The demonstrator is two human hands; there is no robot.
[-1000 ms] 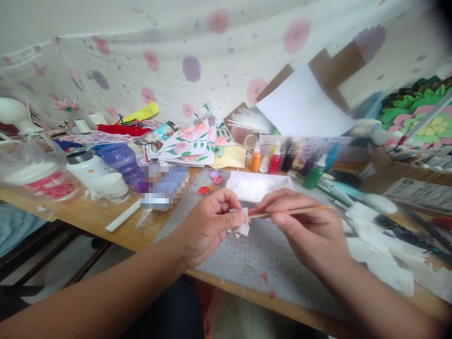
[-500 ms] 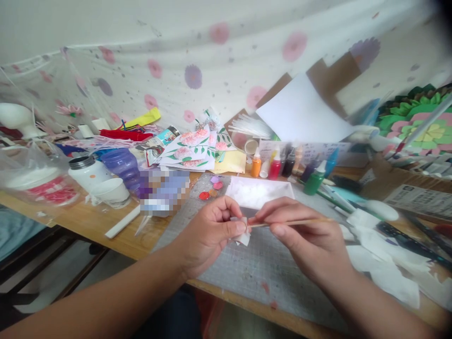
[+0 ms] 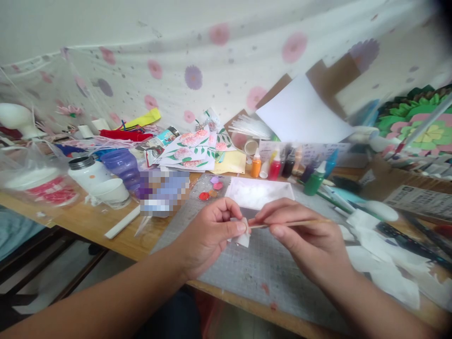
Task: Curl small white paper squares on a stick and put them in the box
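My left hand (image 3: 209, 235) is closed in a pinch on a small white piece of paper (image 3: 242, 238), held just above the grey cutting mat (image 3: 254, 263). My right hand (image 3: 307, 238) grips a thin wooden stick (image 3: 293, 223) between thumb and fingers. The stick lies nearly level, and its left tip meets the paper at my left thumb. Both hands hover over the mat near the table's front edge.
A white tray (image 3: 259, 192) sits behind my hands, with small paint bottles (image 3: 275, 165) beyond it. White paper scraps (image 3: 381, 254) lie to the right. A white jar (image 3: 86, 170), a white cup (image 3: 110, 192) and a purple container (image 3: 122, 165) stand at the left. Flower cards (image 3: 192, 146) lie further back.
Both hands sit slightly lower in view than a second ago, after a small camera shift. The grip on paper and stick is unchanged.
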